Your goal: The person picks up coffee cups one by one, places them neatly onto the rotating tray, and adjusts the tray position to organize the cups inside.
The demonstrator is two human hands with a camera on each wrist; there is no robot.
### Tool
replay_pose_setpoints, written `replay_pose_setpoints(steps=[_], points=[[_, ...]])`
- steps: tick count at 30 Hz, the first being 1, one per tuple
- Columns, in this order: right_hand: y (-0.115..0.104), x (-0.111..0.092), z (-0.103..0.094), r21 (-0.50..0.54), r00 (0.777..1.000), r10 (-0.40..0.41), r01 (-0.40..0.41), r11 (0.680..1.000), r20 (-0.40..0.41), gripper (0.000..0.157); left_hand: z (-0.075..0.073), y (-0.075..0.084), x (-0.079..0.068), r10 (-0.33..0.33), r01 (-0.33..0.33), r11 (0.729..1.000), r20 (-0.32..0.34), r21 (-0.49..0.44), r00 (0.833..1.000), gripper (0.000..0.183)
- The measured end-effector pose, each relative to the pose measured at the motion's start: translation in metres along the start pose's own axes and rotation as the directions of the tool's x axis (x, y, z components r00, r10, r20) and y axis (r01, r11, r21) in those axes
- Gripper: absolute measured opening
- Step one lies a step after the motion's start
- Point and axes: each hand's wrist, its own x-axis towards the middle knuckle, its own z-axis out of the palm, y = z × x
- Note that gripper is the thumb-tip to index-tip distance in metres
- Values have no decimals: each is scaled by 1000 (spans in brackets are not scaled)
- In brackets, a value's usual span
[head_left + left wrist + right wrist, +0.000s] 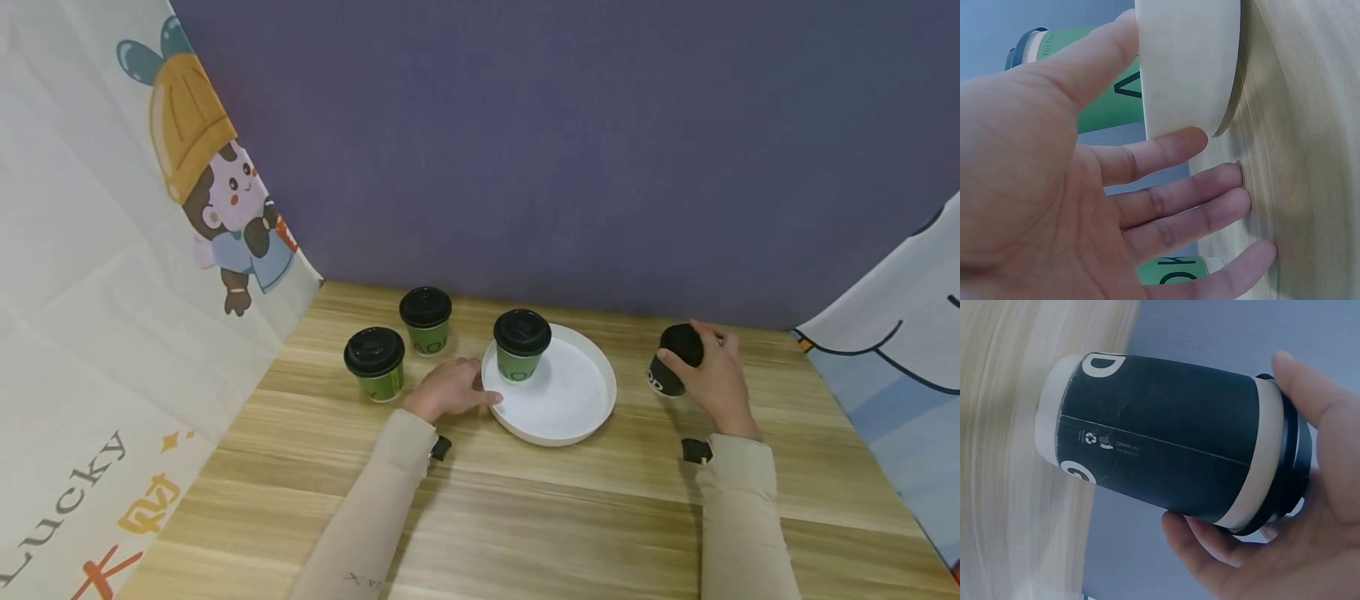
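Note:
My right hand [718, 383] holds a black paper coffee cup [1160, 437] by its dark lid, with thumb and fingers around it. Whether its base touches the table I cannot tell. At the left edge of a round white tray [566, 404], my left hand [448, 388] has its fingers spread. In the left wrist view, the thumb [1100, 53] and index finger [1160, 153] lie against the tray's side. A green paper cup with a black lid [517, 364] stands upright on the tray's left part.
Two more green cups with black lids, a nearer one [381, 385] and a farther one [429, 339], stand left of the tray on the wooden table [555, 517]. A dark blue-grey backdrop [585, 150] rises behind; a printed white cloth [82, 217] hangs at the left.

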Motion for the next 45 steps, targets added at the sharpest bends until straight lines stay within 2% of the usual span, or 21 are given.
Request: replay_pose_setpoints(steps=[8, 14, 30, 36, 40, 45], points=[[0, 1, -2, -49, 999, 21, -23, 999, -38, 87, 0, 1, 2, 12, -12, 999, 1, 32, 1000, 58], [-3, 1, -7, -35, 998, 36, -38, 999, -44, 89, -1, 2, 3, 23, -23, 999, -5, 28, 1000, 54], [-29, -4, -23, 2, 997, -21, 21, 1000, -74, 90, -1, 7, 3, 41, -40, 998, -22, 56, 999, 41], [-42, -7, -27, 40, 995, -61, 64, 997, -73, 88, 0, 7, 4, 40, -39, 998, -24, 50, 999, 38], [-51, -9, -27, 66, 990, -120, 125, 990, -74, 86, 0, 8, 3, 39, -37, 998, -29, 53, 999, 33], [-60, -10, -22, 97, 982, -187, 189, 977, -23, 85, 0, 9, 3, 38, -35, 997, -45, 65, 998, 26]])
